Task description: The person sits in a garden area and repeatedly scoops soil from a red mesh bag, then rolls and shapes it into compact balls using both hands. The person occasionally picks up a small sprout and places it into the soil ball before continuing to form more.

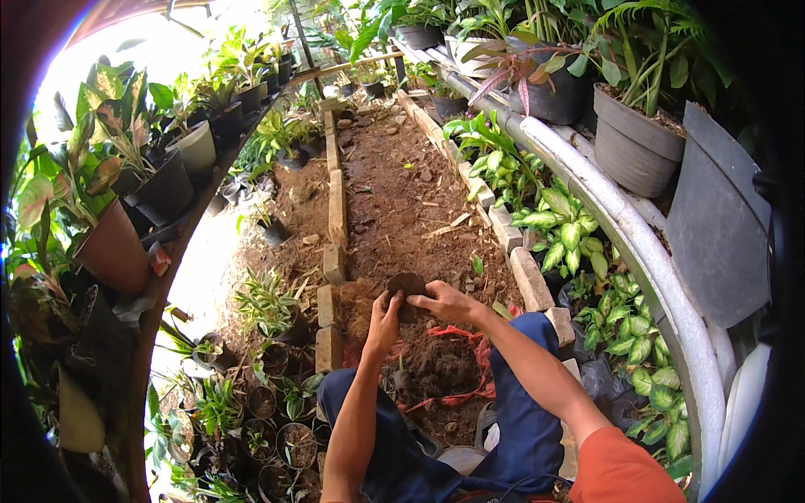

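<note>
Out in front of my knees, my left hand (385, 313) and my right hand (441, 298) are both closed on a small dark brown, round thing (406, 283). Its rim looks circular and soil-coloured, but I cannot tell whether it is a pot or a clump of earth. My thumbs press on its near side. Below my hands, between my legs, a mound of dark soil (438, 367) lies on torn red plastic (480, 352). A patch of light brown fibre (355, 308) lies just left of my left hand.
A dirt path (394, 193) runs ahead between brick edgings (337, 205). Potted plants (293, 323) crowd the left side. Leafy green-and-white plants (566, 226) grow on the right below a pale curved pipe (620, 197). Large grey pots (637, 138) stand beyond the pipe.
</note>
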